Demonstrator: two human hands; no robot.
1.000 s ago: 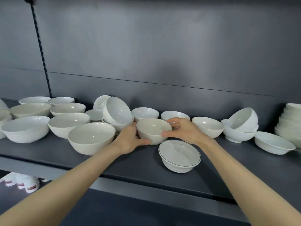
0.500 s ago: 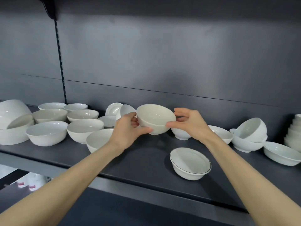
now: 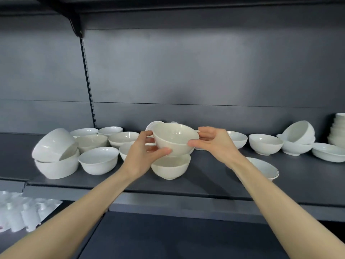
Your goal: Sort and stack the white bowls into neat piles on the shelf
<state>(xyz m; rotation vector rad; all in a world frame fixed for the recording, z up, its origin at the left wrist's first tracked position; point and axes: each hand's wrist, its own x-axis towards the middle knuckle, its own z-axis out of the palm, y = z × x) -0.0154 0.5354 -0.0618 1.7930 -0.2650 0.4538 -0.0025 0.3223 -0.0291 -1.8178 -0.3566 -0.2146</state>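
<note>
Both hands hold one cream-white bowl point(image 3: 174, 136) in the air above the dark shelf point(image 3: 205, 174). My left hand point(image 3: 143, 152) grips its left side, thumb under the wall. My right hand point(image 3: 212, 143) pinches its right rim. Just below the held bowl stands a similar cream bowl point(image 3: 170, 168) on the shelf. A shallow bowl with a thin dark rim line point(image 3: 265, 168) lies to the right, partly hidden by my right forearm.
Several loose white bowls crowd the shelf's left part, with a tilted bowl point(image 3: 54, 144) resting in a large one point(image 3: 57, 167). To the right stand a single bowl point(image 3: 265, 143), a tilted pair point(image 3: 297, 136) and a tall stack point(image 3: 338, 129). Wrapped white items point(image 3: 20, 210) lie below left.
The bowl has been lifted off the shelf and carried left, and it now hangs over another cream bowl. The camera view has swung, so more of the left bowls shows.
</note>
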